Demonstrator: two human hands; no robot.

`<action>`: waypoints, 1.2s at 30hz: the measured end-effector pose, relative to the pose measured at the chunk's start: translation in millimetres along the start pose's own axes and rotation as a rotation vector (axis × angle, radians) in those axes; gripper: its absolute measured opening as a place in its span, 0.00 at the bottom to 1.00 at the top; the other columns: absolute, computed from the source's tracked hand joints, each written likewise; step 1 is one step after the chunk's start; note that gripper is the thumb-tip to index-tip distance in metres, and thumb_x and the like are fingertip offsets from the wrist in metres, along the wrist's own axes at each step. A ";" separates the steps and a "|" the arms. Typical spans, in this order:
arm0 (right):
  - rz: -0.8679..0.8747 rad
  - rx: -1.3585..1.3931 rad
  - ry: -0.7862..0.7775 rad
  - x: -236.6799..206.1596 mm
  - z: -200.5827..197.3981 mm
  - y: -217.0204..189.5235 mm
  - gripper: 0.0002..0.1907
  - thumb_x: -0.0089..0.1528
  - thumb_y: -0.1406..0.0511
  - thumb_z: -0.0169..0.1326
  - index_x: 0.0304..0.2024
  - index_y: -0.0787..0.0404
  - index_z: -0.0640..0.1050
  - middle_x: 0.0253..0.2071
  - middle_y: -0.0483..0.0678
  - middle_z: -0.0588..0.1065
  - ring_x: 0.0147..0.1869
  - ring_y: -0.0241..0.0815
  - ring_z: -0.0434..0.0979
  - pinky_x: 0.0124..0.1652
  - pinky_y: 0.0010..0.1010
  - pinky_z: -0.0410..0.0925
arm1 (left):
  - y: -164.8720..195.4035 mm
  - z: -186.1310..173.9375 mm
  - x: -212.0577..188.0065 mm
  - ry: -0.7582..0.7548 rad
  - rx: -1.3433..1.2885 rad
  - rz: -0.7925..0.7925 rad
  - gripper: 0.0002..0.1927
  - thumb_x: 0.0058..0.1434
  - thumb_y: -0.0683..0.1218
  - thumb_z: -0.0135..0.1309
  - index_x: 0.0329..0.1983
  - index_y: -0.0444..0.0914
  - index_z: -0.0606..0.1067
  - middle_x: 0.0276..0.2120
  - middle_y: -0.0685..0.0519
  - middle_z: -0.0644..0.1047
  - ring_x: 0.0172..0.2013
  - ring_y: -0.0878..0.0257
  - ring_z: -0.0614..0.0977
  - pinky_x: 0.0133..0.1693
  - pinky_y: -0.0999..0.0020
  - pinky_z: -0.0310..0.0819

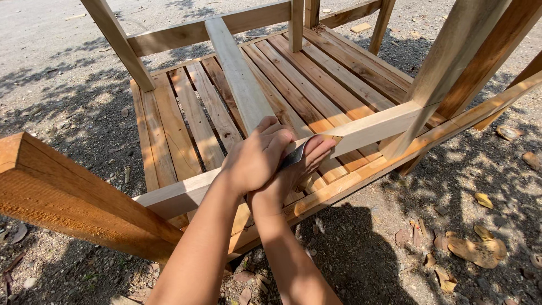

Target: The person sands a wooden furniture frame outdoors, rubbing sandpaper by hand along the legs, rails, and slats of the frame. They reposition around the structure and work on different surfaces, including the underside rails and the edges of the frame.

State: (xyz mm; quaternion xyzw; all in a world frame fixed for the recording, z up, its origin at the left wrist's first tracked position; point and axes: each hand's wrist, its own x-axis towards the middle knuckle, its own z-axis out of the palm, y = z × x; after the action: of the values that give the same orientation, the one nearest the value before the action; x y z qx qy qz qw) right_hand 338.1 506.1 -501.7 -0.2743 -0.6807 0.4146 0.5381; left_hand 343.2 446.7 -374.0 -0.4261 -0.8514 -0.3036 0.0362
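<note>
1. The thing in hand is a small dark flat tool [293, 156], seemingly a metal blade or scraper; too little of it shows to name it more closely. It lies pressed against the pale wooden rail [361, 129] that runs across the near side of the frame.
2. The left hand [257, 158] curls closed over the tool's upper end, knuckles up, and rests on the rail.
3. The right hand [299, 169] lies under and beside it, fingers stretched along the blade, holding it flat to the wood. The two hands touch.
4. By the look of it, the step in hand is working the rail's surface or edge at this spot. The next move would seem to call for steady downward pressure along the grain, with fingertips kept off the blade's edge.
5. A pale loose board [240, 79] runs from behind the hands up to the far rail.
6. Below them lies the slatted wooden floor [316, 85] of the structure, reddish-brown planks with narrow gaps.
7. An angled post [446, 62] rises at the right; a thick beam [68, 197] crosses the near left.
8. Around it all is gravel ground [480, 186] with dry leaves [477, 248] in dappled shade.
</note>
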 end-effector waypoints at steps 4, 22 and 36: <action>-0.113 0.259 0.081 44.2 -16.3 14.6 0.43 0.75 0.46 0.35 0.79 0.67 0.39 0.83 0.63 0.30 0.88 0.58 0.25 0.81 0.48 0.31 | -4.0 -0.7 1.3 0.001 -0.076 -0.018 0.19 0.69 0.53 0.35 0.45 0.44 0.78 0.50 0.54 0.78 0.63 0.53 0.70 0.52 0.56 0.71; -0.514 -0.802 -0.868 135.8 -70.5 -36.0 0.35 0.70 0.50 0.31 0.72 0.64 0.58 0.76 0.58 0.52 0.81 0.58 0.42 0.71 0.63 0.35 | -39.2 2.4 -4.0 0.574 -0.380 -0.211 0.20 0.71 0.52 0.38 0.55 0.35 0.74 0.51 0.39 0.78 0.54 0.45 0.79 0.56 0.58 0.69; -0.943 -0.383 -0.909 61.8 -51.7 -18.2 0.33 0.70 0.55 0.40 0.72 0.67 0.60 0.75 0.59 0.58 0.79 0.60 0.49 0.71 0.61 0.41 | -30.2 -15.0 -29.2 0.572 -0.259 -0.279 0.16 0.69 0.50 0.42 0.49 0.37 0.75 0.43 0.41 0.82 0.43 0.47 0.83 0.47 0.55 0.74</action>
State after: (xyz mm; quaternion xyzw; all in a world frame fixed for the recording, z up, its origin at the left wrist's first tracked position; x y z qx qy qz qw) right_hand 372.3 561.5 -450.8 0.1626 -0.9472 0.0822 0.2637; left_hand 336.2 404.3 -385.9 -0.2044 -0.8112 -0.5184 0.1772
